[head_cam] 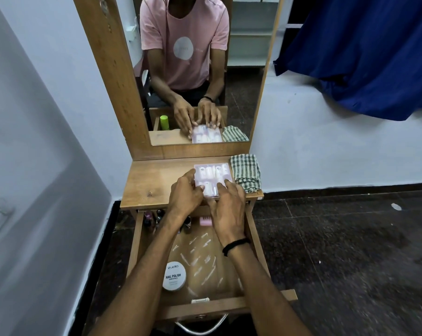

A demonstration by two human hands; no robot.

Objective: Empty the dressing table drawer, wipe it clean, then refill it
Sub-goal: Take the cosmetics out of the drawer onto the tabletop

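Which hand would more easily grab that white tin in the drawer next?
Left, probably. The tin lies at the left of the drawer, beside the left arm. The left hand and right hand both hold the box, so the right would cross over.

Bottles [148, 217] — half-hidden under tabletop [151, 183]
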